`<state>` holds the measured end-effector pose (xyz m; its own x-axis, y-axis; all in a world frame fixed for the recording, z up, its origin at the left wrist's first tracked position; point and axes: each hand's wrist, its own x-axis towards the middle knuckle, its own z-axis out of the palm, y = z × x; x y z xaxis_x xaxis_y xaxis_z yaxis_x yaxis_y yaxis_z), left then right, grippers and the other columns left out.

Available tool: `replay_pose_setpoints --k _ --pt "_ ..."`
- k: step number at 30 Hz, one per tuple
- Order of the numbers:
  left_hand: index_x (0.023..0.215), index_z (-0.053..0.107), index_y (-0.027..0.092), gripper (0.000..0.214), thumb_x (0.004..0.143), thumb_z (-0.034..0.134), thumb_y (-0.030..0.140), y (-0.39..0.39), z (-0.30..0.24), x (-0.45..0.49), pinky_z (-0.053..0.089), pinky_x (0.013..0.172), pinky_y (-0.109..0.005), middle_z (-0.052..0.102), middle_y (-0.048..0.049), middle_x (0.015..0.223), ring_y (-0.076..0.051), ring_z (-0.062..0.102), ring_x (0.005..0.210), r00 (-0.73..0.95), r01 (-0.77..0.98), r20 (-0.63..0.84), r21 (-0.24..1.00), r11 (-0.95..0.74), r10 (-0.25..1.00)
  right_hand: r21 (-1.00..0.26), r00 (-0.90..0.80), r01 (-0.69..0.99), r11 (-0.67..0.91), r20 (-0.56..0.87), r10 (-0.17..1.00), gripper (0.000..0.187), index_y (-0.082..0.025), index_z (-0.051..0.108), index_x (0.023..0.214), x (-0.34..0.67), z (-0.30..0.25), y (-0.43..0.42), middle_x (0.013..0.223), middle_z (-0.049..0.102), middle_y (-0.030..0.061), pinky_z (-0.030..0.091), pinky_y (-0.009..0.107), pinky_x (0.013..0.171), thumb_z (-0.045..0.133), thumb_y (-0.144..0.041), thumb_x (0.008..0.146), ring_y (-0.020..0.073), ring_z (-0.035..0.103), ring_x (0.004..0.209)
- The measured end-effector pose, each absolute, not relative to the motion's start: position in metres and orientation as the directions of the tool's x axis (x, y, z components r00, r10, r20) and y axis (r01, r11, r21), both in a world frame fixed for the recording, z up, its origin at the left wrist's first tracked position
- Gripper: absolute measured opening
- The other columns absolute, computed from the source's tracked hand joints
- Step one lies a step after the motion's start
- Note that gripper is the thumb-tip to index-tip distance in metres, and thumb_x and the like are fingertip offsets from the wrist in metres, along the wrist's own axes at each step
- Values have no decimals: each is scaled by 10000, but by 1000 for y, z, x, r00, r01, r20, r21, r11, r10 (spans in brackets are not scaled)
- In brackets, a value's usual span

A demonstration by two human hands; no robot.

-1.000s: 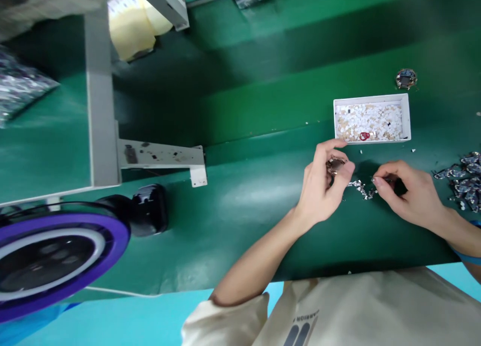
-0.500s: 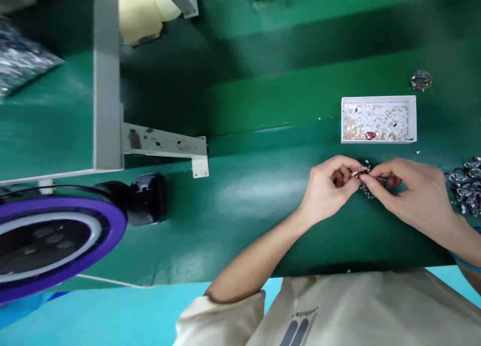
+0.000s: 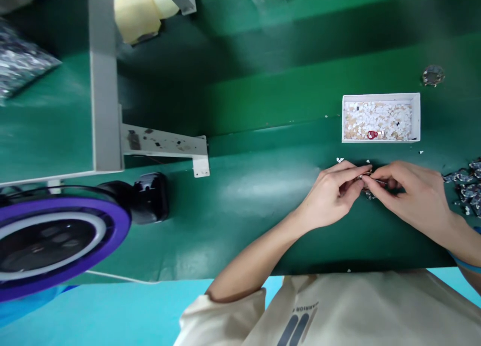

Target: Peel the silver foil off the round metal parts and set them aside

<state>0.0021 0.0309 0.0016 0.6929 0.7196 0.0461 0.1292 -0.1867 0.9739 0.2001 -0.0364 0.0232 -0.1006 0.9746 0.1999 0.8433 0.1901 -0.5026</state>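
Note:
My left hand point(image 3: 332, 195) is closed in a pinch on a small circuit board point(image 3: 365, 176), mostly covered by the fingers. From the other side, my right hand point(image 3: 419, 198) pinches the same board between thumb and fingers. Under the fingertips, part of another dark metallic piece point(image 3: 370, 194) shows near the tabletop. Small white bits point(image 3: 339, 160) lie just beyond the left hand. Past both hands stands a shallow white box point(image 3: 416, 118) holding many white and tan flakes and one red item point(image 3: 372, 135).
A pile of dark shiny boards point(image 3: 469, 190) lies at the right edge. One round board point(image 3: 433, 75) rests on the green tabletop point(image 3: 248, 205) behind the box. To the left are a grey shelf frame point(image 3: 104, 85) and a purple-rimmed ring device point(image 3: 116, 220) on a black stand.
My left fingers have stretched forward over the board, covering more of it. White bits now show beyond the left hand. The right hand keeps its pinch, and the view has shifted slightly.

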Motion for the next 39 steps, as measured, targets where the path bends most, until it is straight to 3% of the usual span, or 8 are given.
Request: replay_pose_setpoints --k 6,13,16,20,23,25,30,39 --pt "1369 658 106 348 1061 498 128 31 -4 2 572 925 -336 722 -127 1131 -201 699 1009 681 147 94 954 -261 726 -548 -144 806 223 183 972 35 -266 648 1014 204 24 -37 829 724 4 452 345 569 672 -291 1017 171 658 639" --pt "1265 737 135 314 1015 549 120 30 -2 3 567 742 -284 747 -72 937 -152 674 739 632 194 66 951 -240 772 -584 -134 780 225 196 971 53 -292 650 1042 202 26 -35 814 690 1 464 342 564 663 -251 1011 168 630 622" --pt "1144 799 161 265 953 622 116 29 1 3 527 625 -238 756 -49 877 -110 614 618 608 182 15 970 -158 794 -616 -72 766 184 203 977 83 -309 662 1075 199 24 -36 820 683 9 485 352 569 683 -278 1001 181 625 632" --pt "1086 816 139 225 926 660 169 28 -1 4 535 573 -215 790 -67 909 -116 659 641 601 103 -101 994 48 793 -641 84 765 62 195 977 156 -293 649 1038 199 22 -35 824 665 24 499 375 576 760 -365 956 186 583 610" --pt "1111 799 102 255 900 698 203 26 -5 7 618 608 -250 793 -86 892 -150 721 650 572 1 -227 961 276 788 -596 11 786 165 280 960 130 -291 647 988 201 21 -34 870 697 38 525 395 637 772 -304 951 220 646 711" --pt "1116 795 107 269 872 738 206 25 -8 9 655 628 -276 793 -79 863 -163 741 642 557 -62 -272 928 366 785 -565 -91 782 263 315 945 136 -309 683 1059 203 21 -32 983 743 49 557 428 738 745 -236 962 258 698 849" --pt "1074 804 103 281 828 826 238 23 -5 12 700 700 -315 803 -95 907 -183 770 695 543 -131 -322 880 457 776 -572 -132 761 307 327 936 291 -345 718 1178 205 21 -32 1081 760 40 567 452 809 736 -167 949 269 707 922" --pt "1111 809 107 439 777 914 372 21 -4 12 705 772 -352 810 -120 998 -209 789 770 549 -177 -364 829 530 752 -592 -131 731 339 366 921 168 -263 693 1058 203 18 -27 1079 741 55 580 426 856 726 -139 951 251 712 974"
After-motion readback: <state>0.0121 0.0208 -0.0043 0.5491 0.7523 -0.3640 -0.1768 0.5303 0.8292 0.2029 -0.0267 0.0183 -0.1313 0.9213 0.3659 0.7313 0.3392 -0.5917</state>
